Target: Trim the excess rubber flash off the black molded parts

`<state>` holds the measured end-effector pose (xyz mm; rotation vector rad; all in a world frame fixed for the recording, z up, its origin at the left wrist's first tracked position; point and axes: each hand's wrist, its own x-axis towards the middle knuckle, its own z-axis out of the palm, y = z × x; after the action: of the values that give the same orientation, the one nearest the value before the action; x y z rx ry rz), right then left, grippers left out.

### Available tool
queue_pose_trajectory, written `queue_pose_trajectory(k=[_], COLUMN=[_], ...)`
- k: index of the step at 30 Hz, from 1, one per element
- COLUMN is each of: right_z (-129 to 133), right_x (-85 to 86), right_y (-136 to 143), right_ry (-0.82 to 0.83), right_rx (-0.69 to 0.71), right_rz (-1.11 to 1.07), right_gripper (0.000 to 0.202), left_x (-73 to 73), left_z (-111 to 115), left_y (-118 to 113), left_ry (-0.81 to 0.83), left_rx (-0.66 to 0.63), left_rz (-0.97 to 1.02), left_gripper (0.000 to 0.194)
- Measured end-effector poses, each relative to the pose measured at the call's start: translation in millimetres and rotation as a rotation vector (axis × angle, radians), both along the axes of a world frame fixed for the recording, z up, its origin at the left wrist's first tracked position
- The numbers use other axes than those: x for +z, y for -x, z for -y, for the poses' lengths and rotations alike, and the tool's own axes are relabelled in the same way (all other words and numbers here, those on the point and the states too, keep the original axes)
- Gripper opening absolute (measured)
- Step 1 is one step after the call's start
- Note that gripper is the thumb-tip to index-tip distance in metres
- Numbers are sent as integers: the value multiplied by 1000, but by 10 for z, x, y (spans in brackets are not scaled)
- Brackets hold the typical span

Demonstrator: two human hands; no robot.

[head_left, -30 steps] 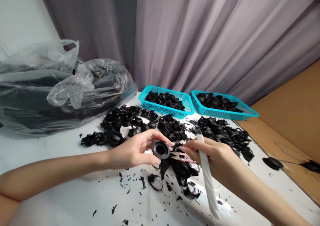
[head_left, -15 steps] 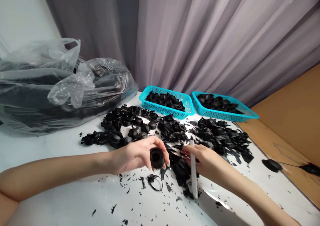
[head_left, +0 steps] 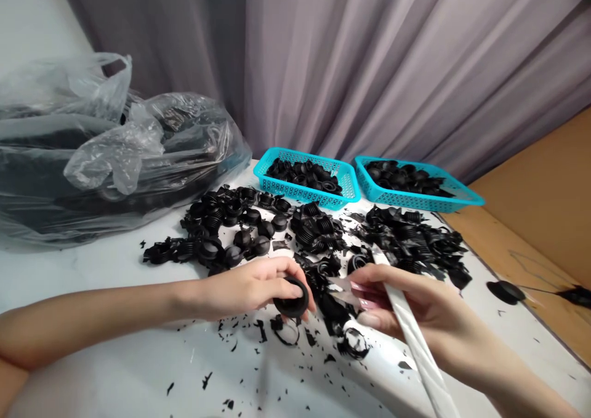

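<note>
My left hand (head_left: 272, 285) is closed around a round black rubber part (head_left: 290, 301), its thumb laid over the hollow opening and rim. To the right of it, my right hand (head_left: 392, 298) is closed on a small pair of snips (head_left: 342, 290), with two pale, pointed blades aimed at the part but apart from it. A long white wrapped stick (head_left: 410, 338) runs slantwise across the right fingers; whether it joins the snips I cannot tell. Beneath and beyond both hands lie heaped black rubber parts (head_left: 318, 230), many of them ribbed.
Two blue perforated baskets (head_left: 295, 190) (head_left: 415, 202) holding black parts stand at the back by the curtain (head_left: 323, 67). A large clear plastic bag (head_left: 115, 165) of black things bulges on the left. Black scraps (head_left: 207, 381) litter the white table (head_left: 115, 356). A black disc (head_left: 505, 292) lies at right.
My right hand has come nearer and turned, swinging the white stick from upright to slanted. My left hand has tilted the rubber part and brought its thumb over the opening. The view has shifted slightly.
</note>
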<state>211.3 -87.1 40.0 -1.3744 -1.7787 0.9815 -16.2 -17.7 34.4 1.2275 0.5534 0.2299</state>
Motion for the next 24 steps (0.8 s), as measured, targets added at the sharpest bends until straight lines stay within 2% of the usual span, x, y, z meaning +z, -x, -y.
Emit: queue_pose_trajectory(k=[4,10,16,24], right_z=[15,37,65,118], right_x=[-90,-198,-177,-253], right_y=[46,68,155,207], right_ry=[12,37,106,-105], right_rx=[-51,-129,-154,-220], right_rz=[-70,-49,-98,-36], right_gripper=[18,25,28,23], left_x=[-10,-23,-54,-58], left_z=[-6,-2,20,42], left_y=[-4,-10,-35,-41], left_ry=[4,-45,133,192], left_rx=[23,66,120,155], left_rz=[-51,-88,-95,-44], left_gripper=[13,14,20,20])
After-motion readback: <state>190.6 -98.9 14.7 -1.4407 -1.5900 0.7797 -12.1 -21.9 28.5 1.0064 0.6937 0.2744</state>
